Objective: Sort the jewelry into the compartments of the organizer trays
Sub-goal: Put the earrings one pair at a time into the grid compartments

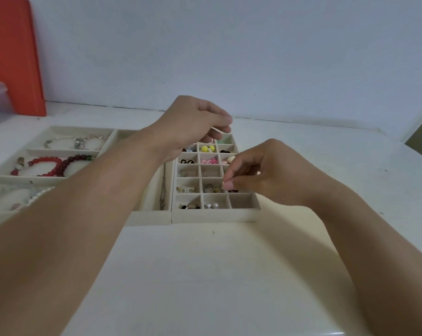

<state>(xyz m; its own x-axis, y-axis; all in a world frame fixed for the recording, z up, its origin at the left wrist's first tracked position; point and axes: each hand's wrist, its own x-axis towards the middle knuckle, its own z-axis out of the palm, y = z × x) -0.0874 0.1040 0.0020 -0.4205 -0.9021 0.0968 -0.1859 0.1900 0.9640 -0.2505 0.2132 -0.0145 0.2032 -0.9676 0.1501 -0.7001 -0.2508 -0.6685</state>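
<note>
A cream grid tray [214, 215] with many small square compartments is seen on a white table [205, 275], and everything else is placed here relative to it. Small earrings are held in most of its cells: a yellow pair [208, 148] near the far end, a pink pair [209, 161] just nearer than that, and gold-toned pieces [213, 188] in the middle cell of the second-nearest row. The nearest right-hand cell [241, 201] is seen bare.

The left hand [193, 124] is held above the tray's far end, with fingers curled toward the thumb; whether anything is pinched there cannot be told. The right hand [258, 170] is held over the tray's right side, fingertips brought together in a pinch just above the second-nearest row; a tiny item may be gripped, but it is too small to be made out.

Touching the tray's left edge, a wider tray [50, 180] is seen, with a red bead bracelet [52, 164] and silver chains [76, 141] laid in its long compartments. Far to the left, an orange board [13, 57] is leaned against the wall.
</note>
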